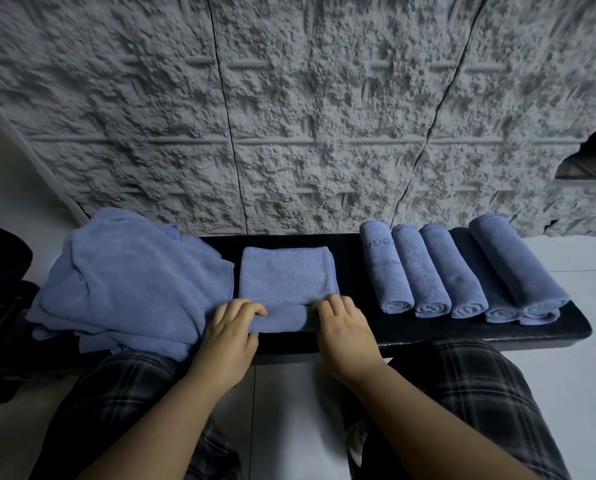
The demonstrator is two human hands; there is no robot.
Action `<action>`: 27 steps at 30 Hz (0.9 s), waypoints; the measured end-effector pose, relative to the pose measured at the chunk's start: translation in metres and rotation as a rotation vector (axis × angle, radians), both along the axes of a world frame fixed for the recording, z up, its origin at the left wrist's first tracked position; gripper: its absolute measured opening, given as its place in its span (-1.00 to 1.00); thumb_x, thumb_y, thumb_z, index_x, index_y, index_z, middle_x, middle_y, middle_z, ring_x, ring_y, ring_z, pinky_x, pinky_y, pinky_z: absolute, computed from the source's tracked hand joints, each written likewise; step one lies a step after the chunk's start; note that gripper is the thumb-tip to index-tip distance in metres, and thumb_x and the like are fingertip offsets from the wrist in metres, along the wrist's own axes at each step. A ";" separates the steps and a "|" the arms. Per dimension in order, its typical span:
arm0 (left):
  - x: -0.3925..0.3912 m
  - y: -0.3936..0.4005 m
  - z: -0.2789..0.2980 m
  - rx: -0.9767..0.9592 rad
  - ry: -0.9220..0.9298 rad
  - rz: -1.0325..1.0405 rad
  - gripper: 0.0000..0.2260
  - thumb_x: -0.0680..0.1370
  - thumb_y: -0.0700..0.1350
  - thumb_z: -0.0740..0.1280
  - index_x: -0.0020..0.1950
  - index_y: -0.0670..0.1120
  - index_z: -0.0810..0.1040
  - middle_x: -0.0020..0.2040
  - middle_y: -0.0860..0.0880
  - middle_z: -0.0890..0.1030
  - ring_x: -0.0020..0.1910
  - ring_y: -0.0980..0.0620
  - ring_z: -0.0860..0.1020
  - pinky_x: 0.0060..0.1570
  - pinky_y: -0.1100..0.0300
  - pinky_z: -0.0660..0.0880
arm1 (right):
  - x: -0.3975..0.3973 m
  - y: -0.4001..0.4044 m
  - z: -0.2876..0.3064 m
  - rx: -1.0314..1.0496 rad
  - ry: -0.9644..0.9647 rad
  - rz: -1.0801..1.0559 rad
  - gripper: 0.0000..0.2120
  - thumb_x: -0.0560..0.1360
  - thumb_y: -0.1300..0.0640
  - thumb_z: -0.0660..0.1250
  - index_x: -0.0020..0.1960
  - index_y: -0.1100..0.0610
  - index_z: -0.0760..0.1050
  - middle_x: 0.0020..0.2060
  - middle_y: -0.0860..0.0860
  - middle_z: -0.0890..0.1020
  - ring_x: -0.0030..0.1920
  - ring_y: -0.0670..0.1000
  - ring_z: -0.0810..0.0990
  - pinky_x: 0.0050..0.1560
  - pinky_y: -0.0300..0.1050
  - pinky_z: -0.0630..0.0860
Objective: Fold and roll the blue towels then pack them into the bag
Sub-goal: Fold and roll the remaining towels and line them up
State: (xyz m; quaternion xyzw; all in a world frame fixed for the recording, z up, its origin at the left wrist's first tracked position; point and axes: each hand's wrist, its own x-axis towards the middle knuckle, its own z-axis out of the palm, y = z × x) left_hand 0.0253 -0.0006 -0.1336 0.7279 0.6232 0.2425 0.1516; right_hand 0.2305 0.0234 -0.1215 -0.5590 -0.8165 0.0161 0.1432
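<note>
A folded blue towel lies in the middle of the black bench, its near end turned up into a short roll. My left hand grips the roll's left end with curled fingers. My right hand grips the right end the same way. To the left sits a loose pile of blue towels. To the right, several rolled blue towels lie side by side, one stacked on top at the far right.
A dark bag sits on the floor at the far left, partly cut off. A rough grey textured wall rises right behind the bench. My knees in plaid shorts are below the bench's front edge, over a pale tiled floor.
</note>
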 end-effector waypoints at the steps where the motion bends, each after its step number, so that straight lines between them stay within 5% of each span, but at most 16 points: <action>1: -0.001 0.001 0.001 -0.005 0.002 -0.003 -0.71 0.49 -0.27 0.29 0.15 0.03 0.45 0.13 0.17 0.42 0.11 0.13 0.31 0.16 0.19 0.34 | 0.001 0.002 0.002 -0.044 0.018 0.009 -0.75 0.30 0.23 0.22 -0.05 0.13 0.53 -0.16 0.03 0.53 -0.20 0.08 0.51 -0.21 -0.11 0.52; 6: -0.006 0.005 0.006 -0.117 -0.099 0.009 -0.78 0.59 -0.14 0.22 0.23 0.00 0.45 0.11 0.14 0.43 0.13 0.11 0.35 0.18 0.24 0.30 | 0.015 0.012 0.012 -0.303 0.051 0.041 -0.68 0.59 -0.01 0.17 0.29 0.07 0.41 0.15 -0.01 0.48 0.15 0.05 0.41 0.16 -0.06 0.30; 11: -0.010 0.004 0.007 -0.219 -0.075 0.025 -0.83 0.62 -0.05 0.12 0.07 -0.04 0.48 -0.10 0.10 0.44 -0.01 0.04 0.42 0.00 0.19 0.35 | 0.016 0.008 0.022 -0.527 0.169 -0.040 -0.90 0.62 -0.02 0.10 0.01 0.00 0.31 0.00 -0.03 0.50 0.10 0.06 0.46 0.10 -0.03 0.20; 16: -0.005 0.004 0.009 -0.159 0.053 0.131 -0.81 0.62 -0.02 0.12 0.04 -0.04 0.51 -0.05 0.07 0.39 0.04 0.04 0.32 0.09 0.18 0.31 | 0.011 0.006 0.017 -0.449 0.149 -0.144 -0.77 0.63 -0.01 0.06 0.15 0.05 0.40 0.13 0.03 0.43 0.17 0.07 0.40 0.13 -0.01 0.21; 20: 0.000 0.003 0.011 0.039 0.088 0.228 -0.91 0.51 -0.15 0.37 -0.01 -0.10 0.58 -0.02 -0.07 0.47 -0.01 -0.12 0.40 0.03 -0.05 0.40 | 0.010 0.008 0.017 -0.295 0.083 -0.190 -0.74 0.59 -0.03 0.13 0.18 0.02 0.48 0.16 -0.01 0.36 0.18 0.07 0.29 0.17 -0.04 0.24; 23: 0.000 0.005 0.014 0.187 0.112 0.160 -0.77 0.38 -0.29 0.45 -0.12 -0.05 0.46 -0.10 -0.02 0.46 -0.11 0.02 0.33 -0.15 0.05 0.38 | 0.005 0.005 0.017 -0.187 0.111 -0.182 -0.84 0.55 0.10 0.18 0.06 0.08 0.49 0.05 0.02 0.43 0.08 0.11 0.37 0.00 -0.01 0.28; 27: 0.004 0.001 0.015 0.239 0.231 0.042 -0.60 0.22 -0.41 0.45 -0.24 0.01 0.36 -0.20 0.06 0.42 -0.18 0.07 0.28 -0.28 0.11 0.39 | -0.003 0.001 0.013 0.004 0.090 -0.069 -0.85 0.25 0.28 0.21 -0.25 0.10 0.48 -0.28 0.04 0.49 -0.31 0.11 0.47 -0.39 -0.09 0.33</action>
